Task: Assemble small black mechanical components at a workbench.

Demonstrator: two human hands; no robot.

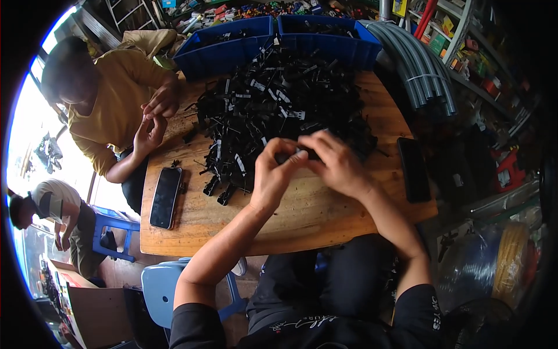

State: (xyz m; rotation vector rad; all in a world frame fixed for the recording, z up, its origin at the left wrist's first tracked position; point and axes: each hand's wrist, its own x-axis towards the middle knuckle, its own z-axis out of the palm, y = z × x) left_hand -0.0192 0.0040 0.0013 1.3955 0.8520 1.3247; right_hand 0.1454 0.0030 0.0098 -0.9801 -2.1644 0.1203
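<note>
My left hand (272, 171) and my right hand (334, 161) meet over the near edge of a big heap of small black plastic parts (279, 99) on a wooden table (302, 221). Both pinch one small black part (296, 154) between the fingertips, mostly hidden by my fingers. Loose black parts (224, 189) lie just left of my left hand.
A person in a yellow shirt (116, 99) sits at the table's left side, hands together. A phone (165, 198) lies at the front left, another dark phone (414, 170) at the right edge. Blue bins (232, 43) stand behind the heap, grey tubes (421, 70) at the right.
</note>
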